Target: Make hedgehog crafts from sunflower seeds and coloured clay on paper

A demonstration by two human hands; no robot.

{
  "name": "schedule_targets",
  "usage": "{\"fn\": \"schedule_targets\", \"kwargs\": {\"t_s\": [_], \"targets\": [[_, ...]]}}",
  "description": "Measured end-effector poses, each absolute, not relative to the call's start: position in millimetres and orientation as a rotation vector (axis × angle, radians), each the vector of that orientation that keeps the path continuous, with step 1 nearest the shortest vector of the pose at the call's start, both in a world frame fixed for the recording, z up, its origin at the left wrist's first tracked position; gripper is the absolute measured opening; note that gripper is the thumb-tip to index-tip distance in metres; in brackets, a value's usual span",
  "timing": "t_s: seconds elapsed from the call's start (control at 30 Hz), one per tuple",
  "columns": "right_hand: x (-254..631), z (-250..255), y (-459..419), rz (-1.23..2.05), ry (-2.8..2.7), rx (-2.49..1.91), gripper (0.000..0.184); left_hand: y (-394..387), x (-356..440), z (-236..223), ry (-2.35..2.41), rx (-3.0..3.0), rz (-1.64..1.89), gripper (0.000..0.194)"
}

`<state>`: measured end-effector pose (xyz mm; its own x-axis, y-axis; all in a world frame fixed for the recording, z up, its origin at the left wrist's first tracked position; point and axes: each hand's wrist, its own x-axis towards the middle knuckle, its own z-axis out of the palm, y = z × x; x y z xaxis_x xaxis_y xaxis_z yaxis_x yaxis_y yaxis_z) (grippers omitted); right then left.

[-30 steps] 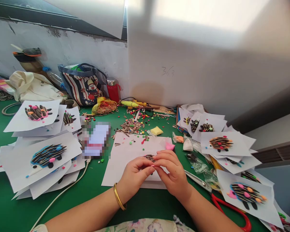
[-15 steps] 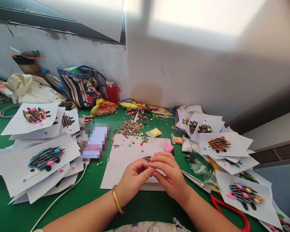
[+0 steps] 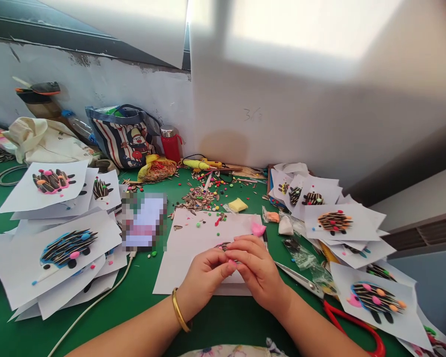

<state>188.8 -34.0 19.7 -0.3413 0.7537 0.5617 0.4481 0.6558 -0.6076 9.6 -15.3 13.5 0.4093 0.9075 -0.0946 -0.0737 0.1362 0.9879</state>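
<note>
Over the white sheet [image 3: 176,270], L hand [image 3: 205,274] & R hand [image 3: 259,272] meet at the fingertips; L apparently pinches a tiny pink bit [image 3: 232,263], R's grip can't tell. Just past L, beside R fingertips, the seed figure [image 3: 222,246] lies part-hidden, long axis unclear. Farther: pink lump [image 3: 258,228]. Vs. 1 s ago: hands' pose approx. same, less figure visible.

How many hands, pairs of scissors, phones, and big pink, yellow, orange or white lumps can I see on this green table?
Hands: 2 (left hand, right hand)
Scissors: 1
Phone: 1
Pink lump: 1
Yellow lump: 1
Orange lump: 1
White lump: 1
Total: 8
</note>
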Motion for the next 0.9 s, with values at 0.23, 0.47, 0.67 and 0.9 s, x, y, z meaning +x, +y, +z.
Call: {"fn": "schedule_targets", "kwargs": {"t_s": [0.23, 0.47, 0.67, 0.9], "targets": [[186.1, 20.8, -34.5, 0.399, -1.916, -0.948, 0.02, -15.2, 8.9, 9.6, 0.916, 1.276, 0.913, 0.023], [183.7, 19.6, -34.9, 0.448, -1.882, -0.986, 0.016, -17.2, 9.9, 7.6, 0.927, 1.437, 0.96, 0.021], [183.8, 19.9, -34.4, 0.488, -1.844, -1.025, 0.018, -16.8, 9.9, 11.2, 0.956, 1.466, 0.964, 0.021], [182.8, 18.2, -32.7, 0.469, -1.826, -1.059, 0.009, -16.5, 10.7, 10.0, 0.942, 1.482, 0.974, 0.017]]}}
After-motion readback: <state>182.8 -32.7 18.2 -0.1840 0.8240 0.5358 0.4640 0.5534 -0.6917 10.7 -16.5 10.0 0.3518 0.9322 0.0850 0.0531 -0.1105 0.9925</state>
